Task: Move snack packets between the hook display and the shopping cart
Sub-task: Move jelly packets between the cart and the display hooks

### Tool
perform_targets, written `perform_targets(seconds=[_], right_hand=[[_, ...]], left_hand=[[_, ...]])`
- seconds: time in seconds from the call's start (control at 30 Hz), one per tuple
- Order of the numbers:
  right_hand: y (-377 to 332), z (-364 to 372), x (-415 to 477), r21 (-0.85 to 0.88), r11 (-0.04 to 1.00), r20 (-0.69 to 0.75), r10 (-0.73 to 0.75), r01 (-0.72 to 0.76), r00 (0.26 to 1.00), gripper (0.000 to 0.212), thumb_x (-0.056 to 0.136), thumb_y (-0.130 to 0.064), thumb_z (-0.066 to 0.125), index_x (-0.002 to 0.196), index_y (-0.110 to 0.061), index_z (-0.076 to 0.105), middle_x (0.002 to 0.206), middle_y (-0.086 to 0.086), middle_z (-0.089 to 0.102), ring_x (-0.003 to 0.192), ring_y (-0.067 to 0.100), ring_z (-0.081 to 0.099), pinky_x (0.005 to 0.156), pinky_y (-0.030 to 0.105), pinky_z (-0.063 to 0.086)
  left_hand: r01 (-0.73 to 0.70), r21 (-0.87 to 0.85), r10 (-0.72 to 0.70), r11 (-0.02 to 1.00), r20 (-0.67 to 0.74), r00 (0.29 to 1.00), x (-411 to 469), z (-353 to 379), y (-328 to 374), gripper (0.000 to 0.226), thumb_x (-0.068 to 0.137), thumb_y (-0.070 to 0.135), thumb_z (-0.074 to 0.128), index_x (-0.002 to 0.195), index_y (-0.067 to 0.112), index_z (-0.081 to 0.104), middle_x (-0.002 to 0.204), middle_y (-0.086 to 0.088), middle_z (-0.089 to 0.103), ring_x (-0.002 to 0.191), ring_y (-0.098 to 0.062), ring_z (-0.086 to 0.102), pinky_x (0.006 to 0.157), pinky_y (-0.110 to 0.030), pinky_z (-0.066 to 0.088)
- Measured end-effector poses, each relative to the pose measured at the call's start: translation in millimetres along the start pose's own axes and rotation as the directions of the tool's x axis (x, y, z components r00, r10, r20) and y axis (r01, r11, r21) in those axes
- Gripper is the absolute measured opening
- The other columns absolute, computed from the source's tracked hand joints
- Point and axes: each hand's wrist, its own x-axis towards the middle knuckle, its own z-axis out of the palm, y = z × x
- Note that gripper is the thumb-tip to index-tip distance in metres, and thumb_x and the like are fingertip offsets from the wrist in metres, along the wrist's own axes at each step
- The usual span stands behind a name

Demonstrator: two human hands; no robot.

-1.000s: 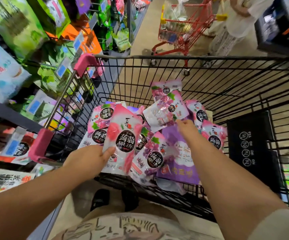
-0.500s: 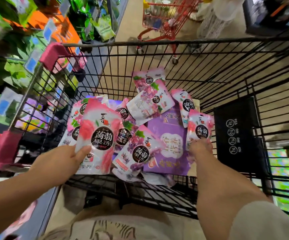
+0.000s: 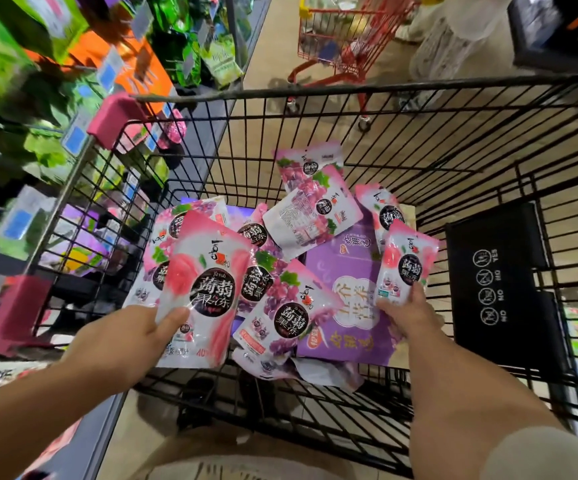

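My left hand (image 3: 124, 344) holds a pink peach jelly packet (image 3: 207, 282) by its lower left corner, lifted over the near left of the black wire shopping cart (image 3: 349, 95). My right hand (image 3: 408, 313) pinches the bottom edge of a smaller pink peach packet (image 3: 405, 265) standing up at the cart's right side. Several purple grape jelly packets (image 3: 287, 313) and a flat purple box (image 3: 346, 299) lie in the cart. The hook display (image 3: 83, 74) with green and orange packets fills the left.
The cart's pink handle ends (image 3: 114, 119) sit at the left, close to the display. A black child-seat flap (image 3: 498, 282) with warning signs is at the cart's right. Ahead on the aisle floor stand a red cart (image 3: 346, 36) and a person in white (image 3: 453, 39).
My right hand moved from the grape packets at the back to the right side and took hold of the small pink packet, lifting it. My left hand kept its packet.
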Motion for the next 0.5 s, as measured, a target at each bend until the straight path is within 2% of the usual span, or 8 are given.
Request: perform_targets(seconds=[0.1, 0.23, 0.3, 0.37, 0.43, 0.5], right_hand=[[-9.6, 9.4, -5.2, -0.08, 0.989, 0.02, -0.12, 0.121, 0.993, 0.106, 0.057, -0.07, 0.073, 0.147, -0.037, 0.027, 0.142, 0.006, 0.05, 0.131, 0.033, 0.043, 0.105, 0.044, 0.034], [-25.3, 13.9, -18.1, -0.117, 0.969, 0.028, -0.215, 0.217, 0.976, 0.083, 0.074, -0.063, 0.071, 0.142, -0.026, 0.038, 0.148, 0.009, 0.038, 0.136, 0.034, 0.035, 0.108, 0.044, 0.035], [-29.8, 16.6, -17.1, -0.061, 0.978, 0.014, -0.199, 0.2, 0.98, 0.074, 0.078, -0.067, 0.064, 0.133, -0.022, 0.044, 0.142, 0.01, 0.044, 0.132, 0.034, 0.04, 0.107, 0.046, 0.038], [-36.3, 19.1, -14.5, 0.038, 0.987, -0.014, -0.158, 0.159, 0.987, 0.07, 0.077, -0.065, 0.065, 0.125, -0.017, 0.045, 0.131, 0.011, 0.054, 0.124, 0.034, 0.049, 0.102, 0.045, 0.042], [-44.8, 21.3, -13.4, 0.118, 0.987, -0.047, -0.102, 0.107, 0.994, 0.075, 0.076, -0.054, 0.074, 0.129, -0.012, 0.042, 0.129, 0.013, 0.057, 0.123, 0.034, 0.051, 0.1, 0.041, 0.042], [-52.3, 21.4, -15.2, 0.235, 0.972, -0.077, -0.005, 0.023, 0.997, 0.091, 0.073, -0.04, 0.083, 0.139, -0.009, 0.03, 0.136, 0.017, 0.052, 0.127, 0.037, 0.048, 0.101, 0.041, 0.039]], left_hand=[[0.022, -0.042, -0.022, 0.999, -0.001, 1.0, -1.6, -4.3, 2.6, 0.059, 0.091, 0.065, 0.024, 0.073, 0.016, 0.052, 0.075, -0.001, 0.052, 0.082, -0.027, 0.054, 0.072, -0.033, 0.038], [0.021, -0.073, -0.02, 0.997, 0.007, 1.0, -2.3, -7.5, 4.8, 0.057, 0.091, 0.064, 0.025, 0.072, 0.017, 0.051, 0.074, 0.0, 0.053, 0.079, -0.026, 0.053, 0.073, -0.033, 0.041], [0.017, -0.066, -0.016, 0.998, 0.013, 1.0, -2.1, -8.3, 4.8, 0.057, 0.091, 0.064, 0.025, 0.073, 0.017, 0.051, 0.074, 0.001, 0.053, 0.079, -0.025, 0.053, 0.073, -0.033, 0.04], [0.01, -0.052, -0.009, 0.999, 0.02, 1.0, -2.1, -10.2, 6.1, 0.058, 0.092, 0.064, 0.023, 0.074, 0.018, 0.051, 0.077, 0.001, 0.054, 0.08, -0.025, 0.054, 0.074, -0.033, 0.041], [0.011, -0.035, -0.01, 0.999, 0.027, 1.0, -0.8, -10.3, 6.5, 0.058, 0.092, 0.064, 0.022, 0.075, 0.018, 0.051, 0.084, 0.0, 0.058, 0.087, -0.025, 0.057, 0.076, -0.032, 0.041], [0.015, -0.005, -0.014, 1.0, 0.033, 0.999, 0.1, -9.3, 6.5, 0.056, 0.093, 0.064, 0.02, 0.078, 0.018, 0.049, 0.106, -0.003, 0.062, 0.102, -0.026, 0.059, 0.081, -0.032, 0.041]])
